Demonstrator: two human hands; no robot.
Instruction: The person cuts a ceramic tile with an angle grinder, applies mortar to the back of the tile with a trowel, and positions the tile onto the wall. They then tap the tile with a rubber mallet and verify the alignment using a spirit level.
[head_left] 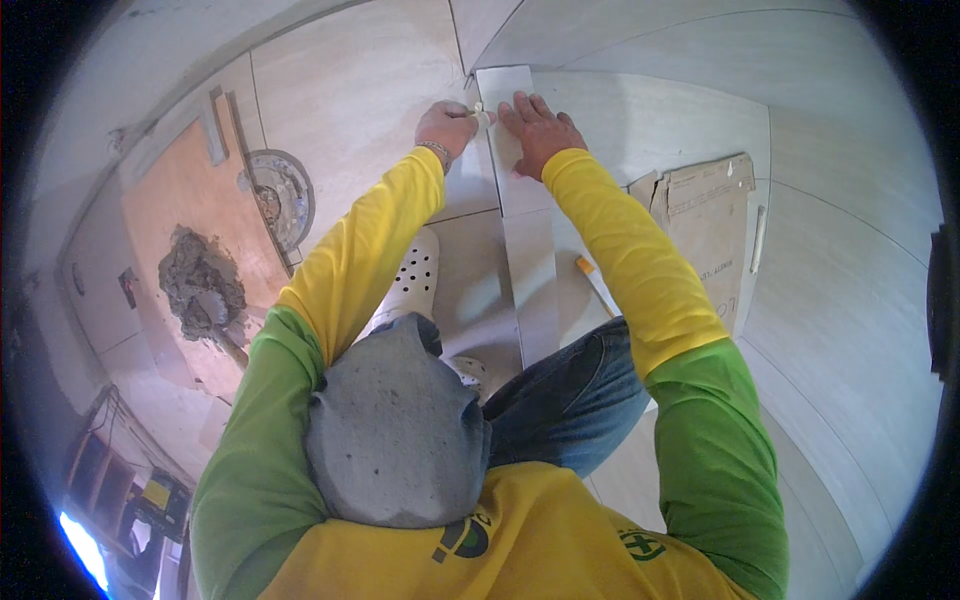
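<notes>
At the frame's upper centre, a small pale piece (480, 117) is pinched by the fingers of the left hand (447, 129), beside the edge of a tile strip (521, 193). The strip is partly covered by the right hand (541, 135), fingers spread, nothing grasped, presumably so it is kept steady. Mortar (195, 272) is heaped on a board (182, 185), left.

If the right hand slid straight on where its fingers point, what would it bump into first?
The right hand would probably meet the pale wall beyond the far end of the pale strip under it; depth is unclear.
</notes>
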